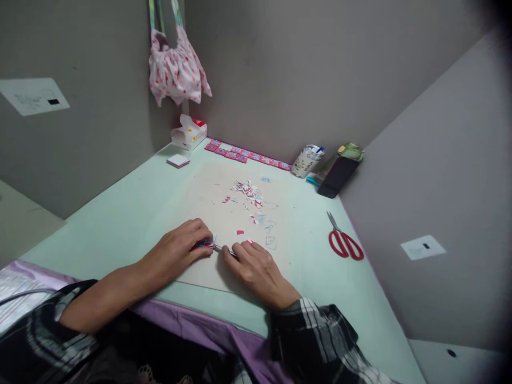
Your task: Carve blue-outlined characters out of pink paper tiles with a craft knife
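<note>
From my remote seat I judge cutting is underway: the left hand [182, 249] pins a small red-and-blue paper piece [204, 244] to the worktop [120, 213] while the right hand [256, 266] grips a thin craft knife [223, 249] touching it, so the next stroke needs steady pressure.

Table [120, 213] is showing a smooth, matt pale-green top; the mat [208, 192] on it is looking like matt board. Paper scraps [247, 193] are lying dull and thin. Scissors [344, 242] are showing glossy red plastic handles and bare metal blades. Hanging bag [176, 69] is reading as soft printed cloth.
</note>
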Available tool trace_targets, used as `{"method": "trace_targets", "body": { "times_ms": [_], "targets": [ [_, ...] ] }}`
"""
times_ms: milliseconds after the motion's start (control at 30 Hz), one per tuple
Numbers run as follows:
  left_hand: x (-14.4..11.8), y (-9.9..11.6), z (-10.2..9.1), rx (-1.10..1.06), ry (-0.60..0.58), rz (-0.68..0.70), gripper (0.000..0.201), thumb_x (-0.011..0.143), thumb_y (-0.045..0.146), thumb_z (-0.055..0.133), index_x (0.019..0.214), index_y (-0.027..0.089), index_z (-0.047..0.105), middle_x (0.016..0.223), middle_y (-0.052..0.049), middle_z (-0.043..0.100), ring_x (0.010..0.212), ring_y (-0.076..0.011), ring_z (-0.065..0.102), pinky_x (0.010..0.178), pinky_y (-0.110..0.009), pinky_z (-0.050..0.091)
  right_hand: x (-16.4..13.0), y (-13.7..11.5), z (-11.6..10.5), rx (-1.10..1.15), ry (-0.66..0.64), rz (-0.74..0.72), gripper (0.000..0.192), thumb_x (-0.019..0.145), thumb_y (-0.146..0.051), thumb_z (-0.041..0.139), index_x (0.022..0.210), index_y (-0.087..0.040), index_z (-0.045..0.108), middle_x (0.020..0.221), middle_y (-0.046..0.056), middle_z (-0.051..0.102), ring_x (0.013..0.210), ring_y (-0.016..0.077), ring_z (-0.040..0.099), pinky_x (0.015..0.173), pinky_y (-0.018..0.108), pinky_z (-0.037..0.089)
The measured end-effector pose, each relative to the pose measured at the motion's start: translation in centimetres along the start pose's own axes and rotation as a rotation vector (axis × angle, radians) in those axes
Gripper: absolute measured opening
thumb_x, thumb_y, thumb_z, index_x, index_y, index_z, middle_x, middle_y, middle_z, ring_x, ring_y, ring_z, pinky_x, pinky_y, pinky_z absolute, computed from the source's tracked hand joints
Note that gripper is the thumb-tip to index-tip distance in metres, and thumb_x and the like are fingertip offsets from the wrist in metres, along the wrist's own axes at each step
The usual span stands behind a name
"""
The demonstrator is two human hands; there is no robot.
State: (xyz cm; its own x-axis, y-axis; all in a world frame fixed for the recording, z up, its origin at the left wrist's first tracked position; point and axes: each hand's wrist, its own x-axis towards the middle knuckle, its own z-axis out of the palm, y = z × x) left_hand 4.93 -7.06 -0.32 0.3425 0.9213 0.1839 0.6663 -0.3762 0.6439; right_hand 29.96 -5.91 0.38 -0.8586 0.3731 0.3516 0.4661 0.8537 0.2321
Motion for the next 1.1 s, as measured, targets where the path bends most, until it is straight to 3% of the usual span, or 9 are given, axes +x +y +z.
{"method": "trace_targets", "body": {
  "times_ms": [133, 333, 700, 800, 900, 1033, 1100],
  "targets": [
    [1.0, 0.4, 0.1, 0.012, -0.044, 0.006, 0.017, 0.100, 0.028, 0.053, 0.088, 0.023, 0.064, 0.091, -0.003, 0.062, 0.089, -0.0219, 0.062, 0.081, -0.035, 0.045, -0.1, -0.1, 0.4, 0.005, 0.007, 0.009, 0.019, 0.106, -0.006, 0.049, 0.117, -0.012, 0.063, 0.088, 0.003, 0.065, 0.077, 0.0191, 0.057, 0.075, 0.035, 0.046],
    [1.2, 0.5, 0.2, 0.010, -0.023, -0.020, 0.020, 0.098, 0.033, 0.050, 0.085, 0.023, 0.062, 0.089, -0.003, 0.060, 0.087, -0.0238, 0.058, 0.082, -0.039, 0.043, -0.1, -0.1, 0.4, 0.036, -0.018, 0.026, 0.019, 0.106, -0.006, 0.047, 0.115, -0.013, 0.063, 0.089, 0.005, 0.066, 0.078, 0.0191, 0.058, 0.075, 0.035, 0.046],
    [1.2, -0.1, -0.4, -0.274, 0.050, -0.197, 0.026, 0.090, 0.048, 0.058, 0.082, 0.023, 0.062, 0.081, 0.000, 0.063, 0.076, -0.0196, 0.059, 0.074, -0.034, 0.050, -0.2, -0.4, 0.3, 0.126, -0.070, 0.043, 0.024, 0.105, -0.003, 0.046, 0.121, -0.009, 0.063, 0.091, 0.006, 0.066, 0.077, 0.0200, 0.056, 0.070, 0.034, 0.043],
    [1.3, -0.5, -1.1, -0.379, 0.072, -0.258, 0.032, 0.095, 0.052, 0.053, 0.086, 0.022, 0.062, 0.077, 0.000, 0.065, 0.073, -0.0191, 0.062, 0.070, -0.033, 0.053, -0.3, -0.3, 0.6, 0.327, -0.044, 0.145, 0.025, 0.105, -0.003, 0.046, 0.113, -0.013, 0.067, 0.089, 0.007, 0.066, 0.075, 0.0191, 0.054, 0.068, 0.033, 0.040],
    [1.9, -0.8, -1.9, -0.446, 0.113, -0.271, 0.034, 0.099, 0.052, 0.049, 0.091, 0.021, 0.059, 0.088, -0.004, 0.071, 0.073, -0.0189, 0.067, 0.071, -0.035, 0.058, -0.6, -0.1, 0.8, 0.477, 0.005, 0.261, 0.020, 0.105, -0.009, 0.050, 0.106, -0.016, 0.069, 0.087, 0.005, 0.066, 0.071, 0.0167, 0.055, 0.065, 0.029, 0.040],
    [4.2, -0.5, -3.1, -0.439, 0.114, -0.180, 0.029, 0.100, 0.051, 0.049, 0.096, 0.023, 0.056, 0.092, -0.005, 0.072, 0.079, -0.0206, 0.072, 0.077, -0.040, 0.062, -1.3, 0.4, 0.7, 0.602, 0.118, 0.465, 0.018, 0.106, -0.019, 0.052, 0.112, -0.019, 0.069, 0.091, 0.003, 0.070, 0.076, 0.0147, 0.064, 0.069, 0.025, 0.048],
    [5.7, -0.5, -3.5, -0.393, 0.073, -0.085, 0.028, 0.095, 0.049, 0.057, 0.105, 0.023, 0.061, 0.107, -0.007, 0.073, 0.099, -0.0243, 0.074, 0.093, -0.045, 0.061, -1.7, 0.3, 0.4, 0.640, 0.199, 0.597, 0.018, 0.105, -0.020, 0.052, 0.111, -0.018, 0.069, 0.093, 0.004, 0.072, 0.079, 0.0150, 0.066, 0.071, 0.025, 0.050]
  ]
}}
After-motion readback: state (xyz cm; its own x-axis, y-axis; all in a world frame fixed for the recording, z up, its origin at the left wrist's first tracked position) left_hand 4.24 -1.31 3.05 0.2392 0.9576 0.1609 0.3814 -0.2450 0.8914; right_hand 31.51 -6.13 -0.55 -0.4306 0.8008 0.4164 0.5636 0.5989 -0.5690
